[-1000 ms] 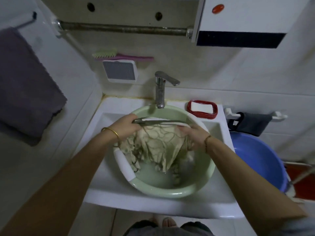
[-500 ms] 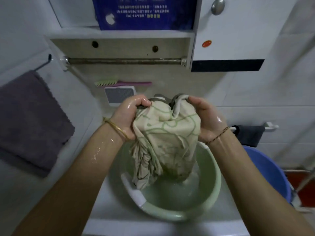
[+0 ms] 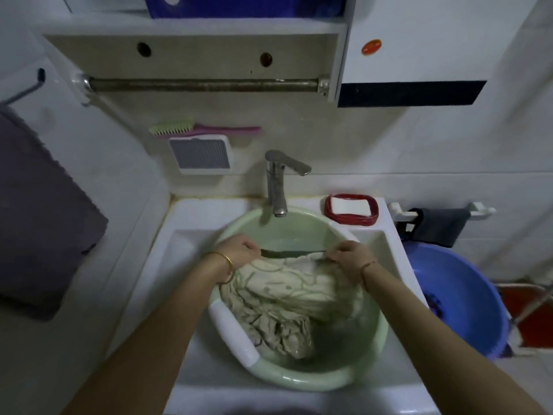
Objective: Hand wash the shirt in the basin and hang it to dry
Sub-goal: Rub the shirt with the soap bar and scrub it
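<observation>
Both hands, left hand (image 3: 238, 250) and right hand (image 3: 348, 255), pinch the wet shirt (image 3: 287, 292) with curled fingers over the green basin (image 3: 299, 381) (half sunk). Lifting fast could splash water onto the sink (image 3: 167, 265).

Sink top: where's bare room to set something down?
Bare: the back-left corner of the sink, left of the faucet; the left strip beside the green basin; and the front ledge below it. Crowded: back right holds the soap dish; the basin is filled by the shirt, gripped by the left hand and right hand.
</observation>
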`<action>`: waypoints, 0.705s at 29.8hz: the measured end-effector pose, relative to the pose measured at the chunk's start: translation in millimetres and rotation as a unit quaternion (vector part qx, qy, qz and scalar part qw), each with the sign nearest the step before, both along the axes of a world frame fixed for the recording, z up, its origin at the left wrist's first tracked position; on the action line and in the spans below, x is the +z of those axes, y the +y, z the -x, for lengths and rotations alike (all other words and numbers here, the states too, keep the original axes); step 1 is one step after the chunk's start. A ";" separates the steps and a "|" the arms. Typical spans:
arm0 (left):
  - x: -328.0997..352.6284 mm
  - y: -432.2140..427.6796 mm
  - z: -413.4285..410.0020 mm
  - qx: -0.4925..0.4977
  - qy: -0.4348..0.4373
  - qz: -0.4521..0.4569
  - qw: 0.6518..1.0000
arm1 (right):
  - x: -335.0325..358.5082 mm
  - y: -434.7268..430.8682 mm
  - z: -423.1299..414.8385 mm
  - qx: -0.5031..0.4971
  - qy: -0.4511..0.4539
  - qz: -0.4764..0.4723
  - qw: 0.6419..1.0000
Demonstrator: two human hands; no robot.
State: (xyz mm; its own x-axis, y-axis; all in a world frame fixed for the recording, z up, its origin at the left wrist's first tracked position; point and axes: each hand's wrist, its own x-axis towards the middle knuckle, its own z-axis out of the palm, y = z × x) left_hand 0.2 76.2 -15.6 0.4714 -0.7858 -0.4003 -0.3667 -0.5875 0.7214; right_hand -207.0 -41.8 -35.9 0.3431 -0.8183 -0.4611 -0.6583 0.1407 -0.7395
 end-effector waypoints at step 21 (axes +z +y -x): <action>-161.8 -26.4 39.6 -0.188 -0.299 -0.182 0.918 | -134.4 1.1 -62.0 0.378 0.289 0.238 0.846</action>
